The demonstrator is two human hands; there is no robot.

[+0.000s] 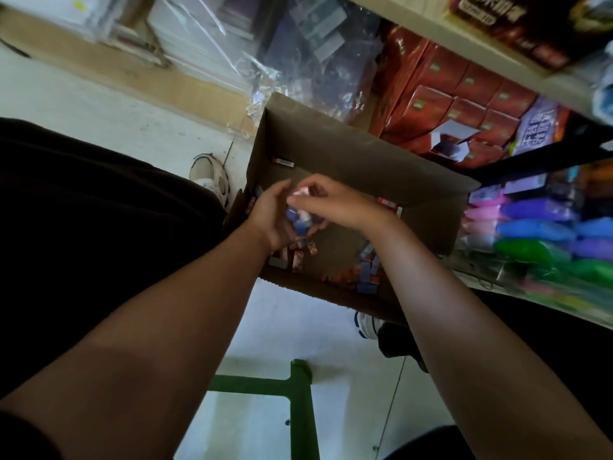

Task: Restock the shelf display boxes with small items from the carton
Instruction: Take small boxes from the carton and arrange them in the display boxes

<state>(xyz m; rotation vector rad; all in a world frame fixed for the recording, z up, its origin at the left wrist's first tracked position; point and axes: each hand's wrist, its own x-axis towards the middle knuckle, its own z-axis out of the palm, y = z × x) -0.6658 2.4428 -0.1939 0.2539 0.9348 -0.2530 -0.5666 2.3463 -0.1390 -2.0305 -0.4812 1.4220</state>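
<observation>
Carton (348, 161): brown cardboard, open at the top, standing on the pale floor (99, 104) beside the shelves; its far wall rises tall, its near edge lies low toward the person.
Items (366, 272): small packets, blue and red-orange, scattered on the carton's bottom, most along the near side and the left corner; too blurred to read.
Left hand (270, 215): over the carton's left part, palm turned toward the right hand, fingers curled around a small bunch of blue and white items (300, 220); its grip is clasped on them.
Right hand (331, 202): just beside the left hand and touching the same bunch, thumb and fingertips pinching a small white piece (298, 193) at its top; its grip is closed on that piece.
Arms: both bare forearms reach forward and down from the bottom of the view and meet above the carton.
Shelf (517, 174): to the right of the carton, dark-edged, with red boxes (464, 104) stacked above and pink, blue, purple and green packs (544, 227) below.
Shoes: one pale shoe (210, 179) left of the carton, another (366, 325) at its near edge.
Stool (298, 393): green frame on the floor between the arms.
Plastic (265, 54): clear wrapping heaped behind the carton.
</observation>
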